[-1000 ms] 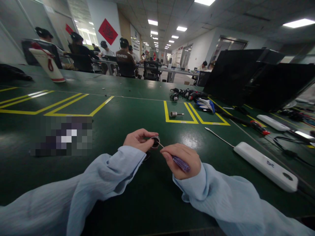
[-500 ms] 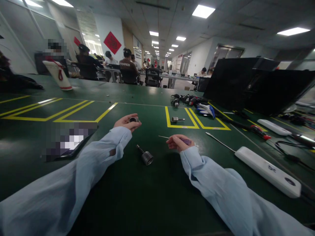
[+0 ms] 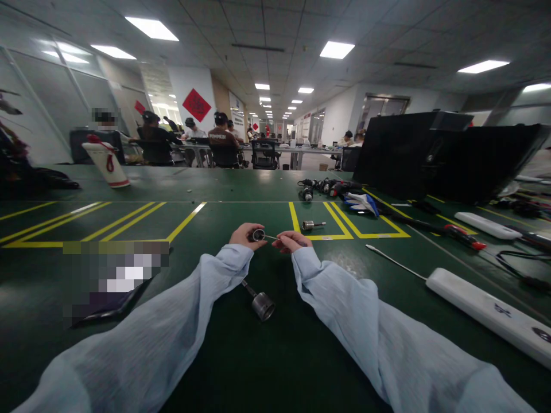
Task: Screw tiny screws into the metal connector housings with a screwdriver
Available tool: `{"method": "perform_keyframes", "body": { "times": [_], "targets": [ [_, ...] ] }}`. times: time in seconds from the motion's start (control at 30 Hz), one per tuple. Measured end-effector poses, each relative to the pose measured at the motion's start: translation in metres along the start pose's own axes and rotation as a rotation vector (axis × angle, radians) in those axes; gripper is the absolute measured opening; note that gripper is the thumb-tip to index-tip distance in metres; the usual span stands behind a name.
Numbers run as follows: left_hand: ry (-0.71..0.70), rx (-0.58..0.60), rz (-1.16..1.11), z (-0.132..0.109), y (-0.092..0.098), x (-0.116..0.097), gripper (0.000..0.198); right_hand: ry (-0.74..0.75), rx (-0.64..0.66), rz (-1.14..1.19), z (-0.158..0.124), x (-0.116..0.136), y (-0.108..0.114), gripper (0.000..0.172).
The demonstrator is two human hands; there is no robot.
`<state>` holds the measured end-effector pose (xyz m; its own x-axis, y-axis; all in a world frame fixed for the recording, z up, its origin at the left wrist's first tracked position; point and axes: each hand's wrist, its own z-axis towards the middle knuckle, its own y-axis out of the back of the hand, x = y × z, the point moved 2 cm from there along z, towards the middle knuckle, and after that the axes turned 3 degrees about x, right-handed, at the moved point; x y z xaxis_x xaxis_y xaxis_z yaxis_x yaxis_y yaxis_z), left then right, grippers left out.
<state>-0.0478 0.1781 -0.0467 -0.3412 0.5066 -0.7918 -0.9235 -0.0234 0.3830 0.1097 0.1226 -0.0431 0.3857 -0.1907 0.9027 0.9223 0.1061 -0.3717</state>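
My left hand is closed round a metal hole saw, its round open mouth turned towards me and to the right. My right hand grips a slim screwdriver; its thin shaft points left and its tip reaches the mouth of the hole saw. Whether the tip touches inside cannot be made out, and the fingers hide the handle. Below the left wrist, a second, larger hole saw lies on the green table, its shank partly behind the sleeve.
Another hole saw lies inside a yellow-taped square. Behind it are dark tools and a blue-white glove. A white power strip lies right, a blurred flat device left. A cup and black cases stand farther back.
Both hands have come together: the left moved right with the hole saw, the right moved left with the screwdriver, bringing its tip to the hole saw's mouth. The view has tilted up slightly.
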Motion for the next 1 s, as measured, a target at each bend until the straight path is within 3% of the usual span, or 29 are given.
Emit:
{"method": "perform_keyframes", "body": {
  "times": [0.17,0.43,0.73,0.83,1.0],
  "targets": [
    [0.023,0.061,-0.060,0.004,-0.005,-0.002,0.044,0.195,-0.020,-0.340,0.001,-0.001,-0.005,0.008],
    [-0.118,0.033,0.197,0.000,-0.003,-0.010,0.039,0.329,-0.093,-0.662,-0.004,-0.002,-0.006,0.011],
    [-0.048,0.007,-0.011,-0.002,-0.004,-0.004,0.045,0.027,-0.009,-0.104,0.003,-0.009,0.000,0.019],
    [-0.057,-0.006,-0.017,-0.001,-0.004,-0.004,0.044,0.068,-0.006,-0.148,0.003,-0.008,-0.001,0.020],
    [-0.090,-0.028,0.161,-0.001,-0.001,-0.006,0.042,0.188,-0.018,-0.371,0.000,-0.007,-0.003,0.016]
  ]
}}
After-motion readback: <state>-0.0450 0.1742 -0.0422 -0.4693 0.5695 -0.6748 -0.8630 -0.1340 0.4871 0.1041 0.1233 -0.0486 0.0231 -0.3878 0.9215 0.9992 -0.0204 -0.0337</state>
